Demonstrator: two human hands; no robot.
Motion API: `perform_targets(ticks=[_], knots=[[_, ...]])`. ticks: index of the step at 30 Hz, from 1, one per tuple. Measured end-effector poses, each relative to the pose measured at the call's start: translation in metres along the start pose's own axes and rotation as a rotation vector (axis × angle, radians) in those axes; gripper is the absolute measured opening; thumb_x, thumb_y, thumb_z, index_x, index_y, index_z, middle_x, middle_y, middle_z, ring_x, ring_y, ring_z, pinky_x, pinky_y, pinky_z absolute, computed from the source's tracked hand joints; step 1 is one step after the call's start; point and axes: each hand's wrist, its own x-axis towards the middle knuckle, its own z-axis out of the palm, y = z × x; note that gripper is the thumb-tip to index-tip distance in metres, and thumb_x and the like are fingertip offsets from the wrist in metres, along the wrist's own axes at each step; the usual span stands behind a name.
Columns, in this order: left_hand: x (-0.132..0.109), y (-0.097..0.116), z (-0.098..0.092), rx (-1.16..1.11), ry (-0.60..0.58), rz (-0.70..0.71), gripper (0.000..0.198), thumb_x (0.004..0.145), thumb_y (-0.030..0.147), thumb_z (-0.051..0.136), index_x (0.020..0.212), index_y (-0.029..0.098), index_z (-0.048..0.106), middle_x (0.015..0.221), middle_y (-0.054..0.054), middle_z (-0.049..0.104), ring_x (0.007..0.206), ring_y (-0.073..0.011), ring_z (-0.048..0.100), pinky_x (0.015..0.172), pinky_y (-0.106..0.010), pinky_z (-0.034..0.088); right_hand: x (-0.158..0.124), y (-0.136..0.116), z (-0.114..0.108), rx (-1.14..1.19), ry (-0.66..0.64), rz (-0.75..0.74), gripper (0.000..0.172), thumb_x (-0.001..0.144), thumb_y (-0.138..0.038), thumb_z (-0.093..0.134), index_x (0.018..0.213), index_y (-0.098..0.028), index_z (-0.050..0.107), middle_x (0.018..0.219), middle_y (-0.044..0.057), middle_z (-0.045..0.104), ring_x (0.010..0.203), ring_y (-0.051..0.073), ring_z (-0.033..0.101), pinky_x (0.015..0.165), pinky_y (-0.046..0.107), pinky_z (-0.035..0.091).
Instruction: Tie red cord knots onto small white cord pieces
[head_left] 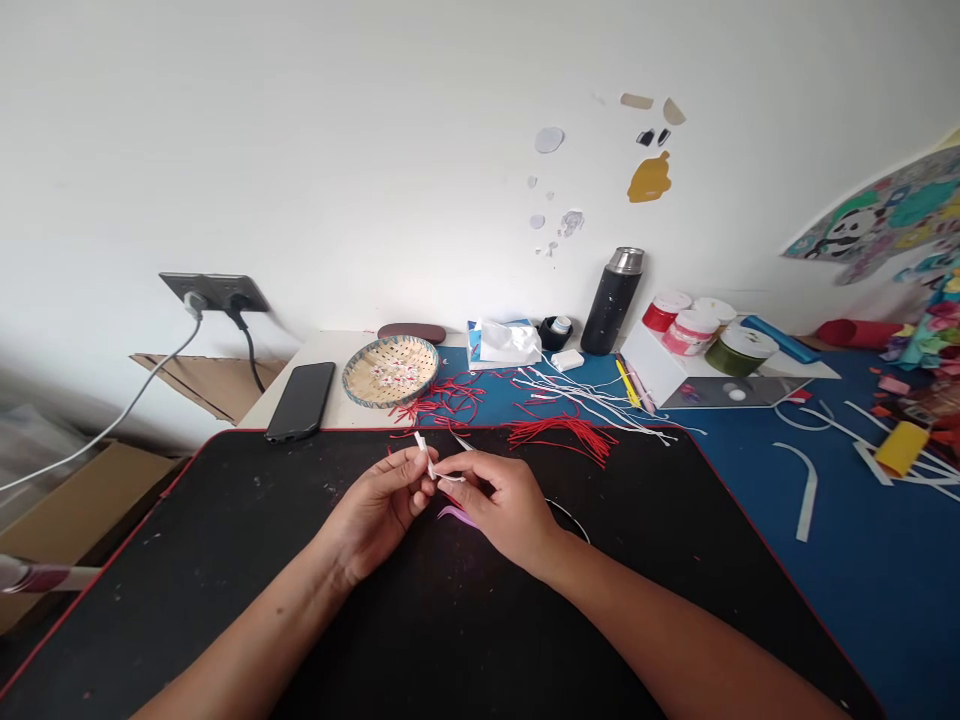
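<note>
Above the black mat, my left hand [382, 505] pinches a narrow white strip [421, 441] between thumb and fingers, its upper end sticking up. My right hand [506, 500] meets it from the right, with thumb and index finger closed on a thin white end that looks joined to the strip. A purple handle-like piece [456, 515] shows below my right hand, and a thin pointed grey tip [461, 442] shows above it. Whether these belong to one tool, held or lying, I cannot tell. A white cord [574, 518] curves out beyond my right wrist.
Behind the mat [420, 640] are a phone [301, 400], a woven basket [367, 385] holding small red and white bits, red cords [566, 436], white cords [592, 395], a tissue box [474, 352] and a black flask [611, 305]. Lidded jars [739, 350] and paper strips [808, 500] are at right.
</note>
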Motion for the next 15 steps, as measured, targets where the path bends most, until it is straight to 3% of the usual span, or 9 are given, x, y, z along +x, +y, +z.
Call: perform_targets(ticks=[7, 15], knots=[[-0.0003, 0.0007, -0.0002, 0.120, -0.043, 0.078, 0.027, 0.069, 0.025, 0.097, 0.084, 0.009, 0.081, 0.065, -0.002, 0.069, 0.057, -0.0094, 0.063, 0.052, -0.014, 0.055, 0.0011, 0.0018, 0.0003, 0.045, -0.011, 0.025, 0.021, 0.099, -0.039, 0.066, 0.107, -0.026, 0.080, 0.090, 0.004, 0.078, 0.069, 0.017, 0.064, 0.065, 0.028, 0.047], [-0.0032, 0.0009, 0.0070, 0.185, -0.045, 0.091, 0.032, 0.059, 0.030, 0.102, 0.074, 0.011, 0.080, 0.066, -0.003, 0.071, 0.056, -0.0094, 0.062, 0.051, -0.015, 0.053, 0.0046, -0.0029, -0.0003, 0.176, 0.012, 0.151, 0.021, 0.095, -0.040, 0.068, 0.090, -0.021, 0.077, 0.077, 0.002, 0.071, 0.062, 0.014, 0.058, 0.057, 0.026, 0.043]])
